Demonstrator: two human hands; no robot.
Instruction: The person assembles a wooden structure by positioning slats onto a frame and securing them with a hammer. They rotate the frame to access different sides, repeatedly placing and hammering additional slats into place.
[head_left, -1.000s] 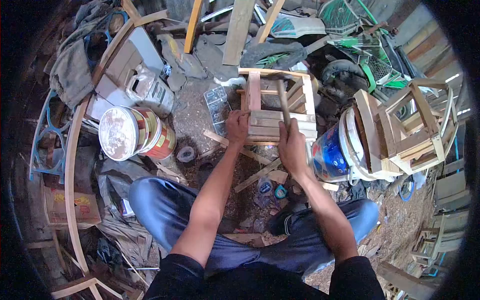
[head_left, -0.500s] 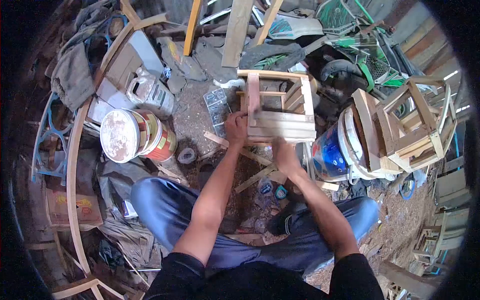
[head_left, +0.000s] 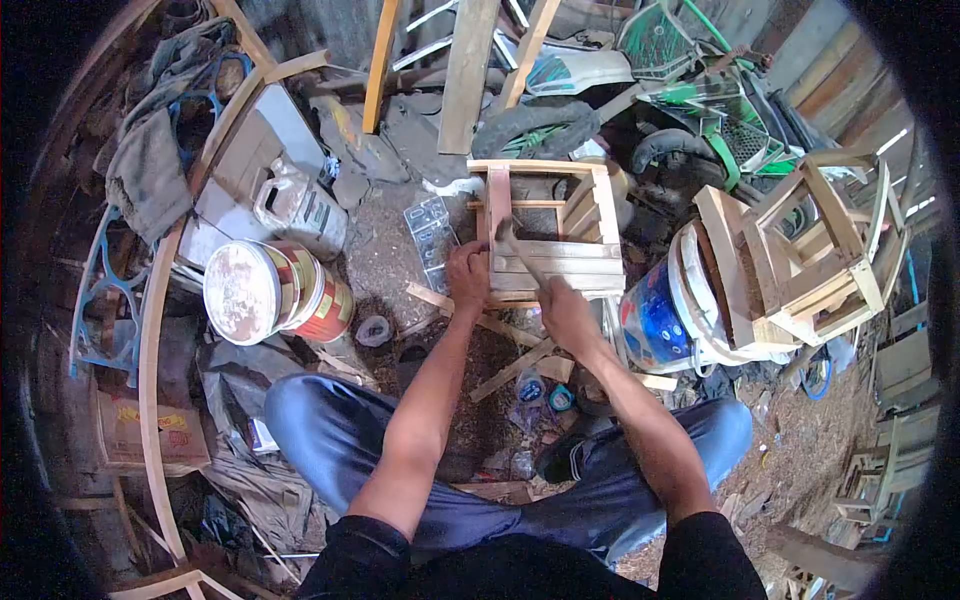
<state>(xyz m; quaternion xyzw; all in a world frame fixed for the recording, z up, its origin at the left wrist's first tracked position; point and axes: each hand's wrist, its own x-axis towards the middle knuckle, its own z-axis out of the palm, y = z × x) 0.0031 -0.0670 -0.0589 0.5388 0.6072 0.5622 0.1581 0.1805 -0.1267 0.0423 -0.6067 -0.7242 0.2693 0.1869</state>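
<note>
A small wooden stool frame (head_left: 558, 268) with light slats across its near part lies in front of me. My left hand (head_left: 467, 275) is closed at its left edge, with the fingertips against the wood beside the slats. In my right hand (head_left: 568, 315) is a hammer (head_left: 522, 250), gripped by its handle near the frame's front edge. The hammer's head is over the left end of the slats, close to my left fingertips. Loose wooden strips (head_left: 512, 368) lie on the ground below the frame.
Paint buckets (head_left: 240, 292) and a dirty jerrycan (head_left: 300, 212) stand to the left. On the right, another wooden frame (head_left: 815, 255) rests on a blue-and-white bucket (head_left: 655, 315). A clear compartment box (head_left: 430, 240) lies left of the work. Green motorcycle parts (head_left: 715, 120) and planks (head_left: 465, 80) are behind.
The hammer, blurred half a second ago, now shows clearly with its head at the slats' left end. My left hand keeps its place at the frame's edge. The view has shifted slightly.
</note>
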